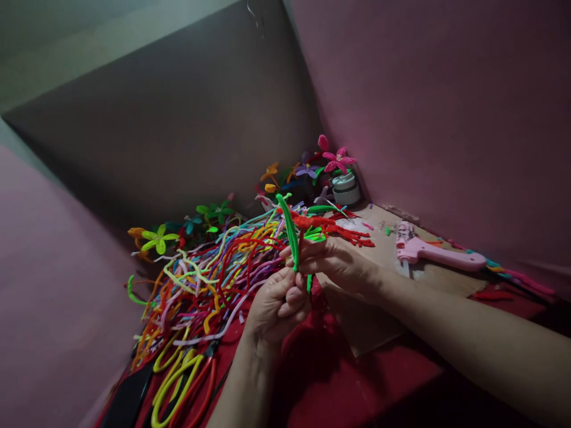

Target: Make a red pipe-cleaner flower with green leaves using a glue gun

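A long green pipe-cleaner leaf (289,229) stands upright between my hands. My left hand (279,300) is closed, pinching the leaf's base between thumb and fingers. From the right, my right hand (341,264) reaches in with its fingers bent around the lower leaf; its exact contact is partly hidden. Just behind my hands lie red pipe cleaners (352,230), bunched with twisted ends. A short green piece shows below my right hand, and I cannot tell what it joins.
A heap of colourful pipe cleaners (227,255) spreads to the left. Scissors with yellow handles (176,380) lie in front of it. On the cardboard (370,285) at right rests a pink glue gun (441,254). Finished pipe-cleaner flowers (339,160) stand at the back beside a white-lidded jar (345,189).
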`<state>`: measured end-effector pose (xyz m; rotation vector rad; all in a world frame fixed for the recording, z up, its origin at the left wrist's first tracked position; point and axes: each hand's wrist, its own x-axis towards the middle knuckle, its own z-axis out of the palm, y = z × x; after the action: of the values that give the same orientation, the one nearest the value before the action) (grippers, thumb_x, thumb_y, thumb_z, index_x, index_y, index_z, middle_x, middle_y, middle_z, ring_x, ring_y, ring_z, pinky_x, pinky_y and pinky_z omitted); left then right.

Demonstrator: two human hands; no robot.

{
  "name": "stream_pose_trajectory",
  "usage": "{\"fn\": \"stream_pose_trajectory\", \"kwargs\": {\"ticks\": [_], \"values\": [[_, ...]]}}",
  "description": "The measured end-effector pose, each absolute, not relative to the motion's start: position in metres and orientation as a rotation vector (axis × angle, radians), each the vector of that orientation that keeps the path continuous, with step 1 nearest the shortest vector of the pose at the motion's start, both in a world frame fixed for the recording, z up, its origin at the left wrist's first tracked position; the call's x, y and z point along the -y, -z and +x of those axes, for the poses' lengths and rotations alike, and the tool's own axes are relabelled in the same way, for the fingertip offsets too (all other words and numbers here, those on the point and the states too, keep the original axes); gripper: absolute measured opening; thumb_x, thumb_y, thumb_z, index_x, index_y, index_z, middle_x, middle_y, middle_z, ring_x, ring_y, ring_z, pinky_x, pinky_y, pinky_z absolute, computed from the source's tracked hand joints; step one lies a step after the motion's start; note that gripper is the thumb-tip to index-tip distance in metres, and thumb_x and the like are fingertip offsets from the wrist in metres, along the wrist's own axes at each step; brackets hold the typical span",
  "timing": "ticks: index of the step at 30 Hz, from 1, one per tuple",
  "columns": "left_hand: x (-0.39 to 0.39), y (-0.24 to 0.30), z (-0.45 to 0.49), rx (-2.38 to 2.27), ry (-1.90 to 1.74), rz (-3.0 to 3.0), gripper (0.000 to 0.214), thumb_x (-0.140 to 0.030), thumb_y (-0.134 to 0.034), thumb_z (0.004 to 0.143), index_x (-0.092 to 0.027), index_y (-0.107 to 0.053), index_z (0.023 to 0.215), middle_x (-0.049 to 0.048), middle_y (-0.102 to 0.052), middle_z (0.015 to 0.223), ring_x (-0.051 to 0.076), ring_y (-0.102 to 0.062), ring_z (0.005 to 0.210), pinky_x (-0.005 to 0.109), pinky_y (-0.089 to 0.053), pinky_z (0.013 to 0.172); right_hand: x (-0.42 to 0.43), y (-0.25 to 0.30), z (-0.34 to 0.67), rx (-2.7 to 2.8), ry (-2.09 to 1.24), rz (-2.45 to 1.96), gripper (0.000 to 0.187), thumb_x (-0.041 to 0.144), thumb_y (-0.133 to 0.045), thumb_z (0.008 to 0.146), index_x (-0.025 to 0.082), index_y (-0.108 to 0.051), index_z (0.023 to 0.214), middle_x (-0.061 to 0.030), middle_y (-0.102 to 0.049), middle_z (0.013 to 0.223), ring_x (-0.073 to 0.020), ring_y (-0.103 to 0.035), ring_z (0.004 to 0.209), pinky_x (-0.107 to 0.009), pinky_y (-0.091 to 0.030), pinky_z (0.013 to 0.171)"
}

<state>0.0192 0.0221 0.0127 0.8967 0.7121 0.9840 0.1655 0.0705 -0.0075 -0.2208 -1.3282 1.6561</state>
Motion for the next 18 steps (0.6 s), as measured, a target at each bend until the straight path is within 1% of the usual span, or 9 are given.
{"fn": "stream_pose_trajectory", "kwargs": {"ticks": [3, 6, 7, 9, 11, 12, 14, 18], "values": [[-0.023, -0.013, 0.018, -0.771, -0.987, 0.979, 0.017, -0.027, -0.059, 0.078, -0.013, -0.054, 0.071, -0.0096, -0.034, 0.046, -0.001, -0.012, 0.032, 0.013, -0.021, 0.033, -0.067, 0.009, 0.160, 1.163, -1.635, -0.315, 0.013, 0.022, -0.075, 0.057, 0.020, -0.073, 0.070, -0.0001, -0.067, 0.079, -0.0145, -0.059, 0.076, -0.033, -0.043, 0.082], [-0.023, -0.012, 0.021, -1.029, -1.086, 1.272, 0.025, -0.035, -0.054, 0.081, -0.015, -0.052, 0.066, -0.0062, -0.041, 0.049, 0.003, -0.027, 0.035, 0.017, -0.025, 0.038, -0.065, 0.011, 0.153, 1.029, -1.656, -0.376, 0.016, 0.026, -0.076, 0.055, 0.017, -0.072, 0.068, -0.0014, -0.066, 0.075, -0.0156, -0.058, 0.074, -0.033, -0.044, 0.079], [-0.023, -0.011, 0.023, -1.162, -1.142, 1.431, 0.026, -0.035, -0.052, 0.082, -0.015, -0.052, 0.066, -0.0051, -0.043, 0.050, 0.005, -0.033, 0.038, 0.019, -0.028, 0.041, -0.064, 0.011, 0.152, 1.006, -1.660, -0.394, 0.016, 0.026, -0.076, 0.054, 0.017, -0.071, 0.066, -0.0016, -0.066, 0.074, -0.0157, -0.058, 0.073, -0.032, -0.045, 0.077], [-0.022, -0.006, 0.026, -1.459, -1.247, 1.782, 0.020, -0.032, -0.050, 0.084, -0.017, -0.055, 0.072, -0.0029, -0.049, 0.054, 0.009, -0.044, 0.046, 0.022, -0.034, 0.048, -0.063, 0.009, 0.151, 0.958, -1.645, -0.450, 0.015, 0.025, -0.077, 0.051, 0.017, -0.070, 0.062, -0.0014, -0.065, 0.072, -0.0155, -0.058, 0.072, -0.030, -0.045, 0.073], [-0.022, 0.000, 0.028, -1.700, -1.281, 2.088, 0.013, -0.027, -0.049, 0.084, -0.018, -0.058, 0.087, 0.0009, -0.059, 0.067, 0.014, -0.053, 0.058, 0.025, -0.039, 0.058, -0.063, 0.007, 0.150, 0.892, -1.631, -0.505, 0.016, 0.024, -0.078, 0.049, 0.017, -0.068, 0.060, -0.0010, -0.064, 0.071, -0.0155, -0.058, 0.071, -0.028, -0.045, 0.067], [-0.023, 0.003, 0.028, -1.768, -1.270, 2.215, 0.014, -0.025, -0.049, 0.084, -0.018, -0.057, 0.093, 0.0036, -0.063, 0.075, 0.015, -0.057, 0.065, 0.026, -0.040, 0.061, -0.063, 0.007, 0.150, 0.865, -1.628, -0.510, 0.017, 0.024, -0.078, 0.049, 0.017, -0.068, 0.060, -0.0010, -0.064, 0.071, -0.0158, -0.058, 0.071, -0.027, -0.045, 0.064], [-0.025, 0.009, 0.026, -1.834, -1.234, 2.414, 0.016, -0.023, -0.048, 0.085, -0.018, -0.057, 0.097, 0.0076, -0.065, 0.086, 0.018, -0.060, 0.074, 0.026, -0.041, 0.065, -0.063, 0.008, 0.149, 0.848, -1.630, -0.490, 0.018, 0.026, -0.077, 0.049, 0.017, -0.067, 0.062, -0.0016, -0.064, 0.071, -0.0168, -0.059, 0.072, -0.027, -0.044, 0.060], [-0.029, 0.017, 0.021, -1.890, -1.163, 2.622, 0.018, -0.023, -0.044, 0.087, -0.018, -0.057, 0.099, 0.0086, -0.065, 0.085, 0.018, -0.061, 0.073, 0.025, -0.040, 0.063, -0.063, 0.011, 0.145, 0.870, -1.612, -0.524, 0.019, 0.028, -0.076, 0.051, 0.017, -0.069, 0.066, -0.0010, -0.064, 0.065, -0.0163, -0.059, 0.068, -0.028, -0.044, 0.059]]}}
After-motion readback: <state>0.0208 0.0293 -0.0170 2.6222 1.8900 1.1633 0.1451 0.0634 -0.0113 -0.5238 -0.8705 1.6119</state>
